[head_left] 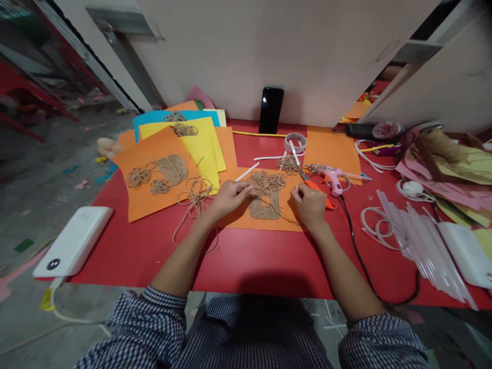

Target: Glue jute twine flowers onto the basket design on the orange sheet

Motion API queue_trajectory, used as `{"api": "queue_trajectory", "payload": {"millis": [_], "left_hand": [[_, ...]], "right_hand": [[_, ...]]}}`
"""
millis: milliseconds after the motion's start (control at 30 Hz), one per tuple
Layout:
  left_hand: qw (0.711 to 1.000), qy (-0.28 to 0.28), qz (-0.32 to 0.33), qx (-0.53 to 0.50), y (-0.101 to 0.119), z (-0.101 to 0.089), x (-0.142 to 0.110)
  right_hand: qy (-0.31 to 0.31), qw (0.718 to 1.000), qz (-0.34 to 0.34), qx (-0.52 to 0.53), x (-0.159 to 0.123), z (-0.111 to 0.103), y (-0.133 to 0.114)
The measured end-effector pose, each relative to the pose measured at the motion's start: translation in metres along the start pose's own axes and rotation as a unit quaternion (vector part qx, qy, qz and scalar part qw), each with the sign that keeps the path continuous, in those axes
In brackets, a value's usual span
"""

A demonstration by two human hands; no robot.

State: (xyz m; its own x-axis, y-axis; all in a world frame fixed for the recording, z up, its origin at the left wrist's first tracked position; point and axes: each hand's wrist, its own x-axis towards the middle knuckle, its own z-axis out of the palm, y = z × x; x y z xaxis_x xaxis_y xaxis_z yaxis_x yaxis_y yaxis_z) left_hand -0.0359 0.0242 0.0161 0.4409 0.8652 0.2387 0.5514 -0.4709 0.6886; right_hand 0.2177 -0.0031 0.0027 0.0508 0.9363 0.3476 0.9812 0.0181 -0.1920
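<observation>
An orange paper sheet (238, 219) lies on the red table (246, 261) in front of me. A jute-twine design (265, 197) of coiled flowers above a woven pot is stuck on it. My left hand (229, 197) rests at the design's left edge with its fingers curled and pinched on a twine strand there. My right hand (309, 202) sits at the design's right edge, fingers closed in a pinch over the twine. Just behind my right hand lie orange-handled scissors (321, 192).
A pink glue gun (332, 178) with a black cord lies right of the work. Loose twine (194, 197) and more coloured sheets with twine designs (161, 171) sit on the left. A phone (271, 109) leans on the wall, a tape roll (295, 142) nearby. White box (73, 241) at left edge; glue sticks (415, 241) at right.
</observation>
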Motion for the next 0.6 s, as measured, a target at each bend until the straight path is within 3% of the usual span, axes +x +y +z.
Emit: {"api": "queue_trajectory", "payload": {"millis": [233,400,600], "left_hand": [[1.000,0.014,-0.012,-0.014,-0.002,0.000,-0.001],[0.999,0.012,-0.017,-0.032,0.004,0.000,-0.002],[0.999,0.008,-0.012,-0.031,0.005,0.001,-0.002]], "right_hand": [[-0.012,0.992,0.084,-0.089,0.012,-0.016,0.029],[-0.005,0.986,0.142,-0.083,0.013,-0.023,0.039],[0.019,0.991,0.114,-0.065,0.013,-0.023,0.040]]}}
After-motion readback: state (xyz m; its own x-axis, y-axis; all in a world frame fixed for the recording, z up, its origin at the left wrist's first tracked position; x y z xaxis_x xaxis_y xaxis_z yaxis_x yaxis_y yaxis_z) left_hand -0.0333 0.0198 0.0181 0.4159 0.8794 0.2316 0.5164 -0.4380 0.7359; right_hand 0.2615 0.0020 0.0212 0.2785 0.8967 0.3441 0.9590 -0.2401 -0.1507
